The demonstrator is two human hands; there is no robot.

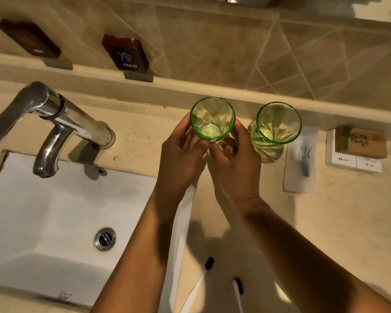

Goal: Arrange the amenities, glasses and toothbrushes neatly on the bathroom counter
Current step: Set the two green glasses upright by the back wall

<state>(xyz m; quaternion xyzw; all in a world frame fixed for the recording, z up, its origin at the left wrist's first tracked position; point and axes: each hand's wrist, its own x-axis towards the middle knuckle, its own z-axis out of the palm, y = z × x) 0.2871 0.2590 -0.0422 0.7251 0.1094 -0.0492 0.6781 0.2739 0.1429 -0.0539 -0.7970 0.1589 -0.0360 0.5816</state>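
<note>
A hotel-style bathroom is being shown. A white basin with a metal drain is being set into a beige stone worktop, and a chrome tap is being mounted behind it. Small signs reading HOT and COLD are being propped on a ledge against the tiled wall. Guest supplies are being laid out: two green glasses, a boxed amenity and a wrapped sachet.
</note>
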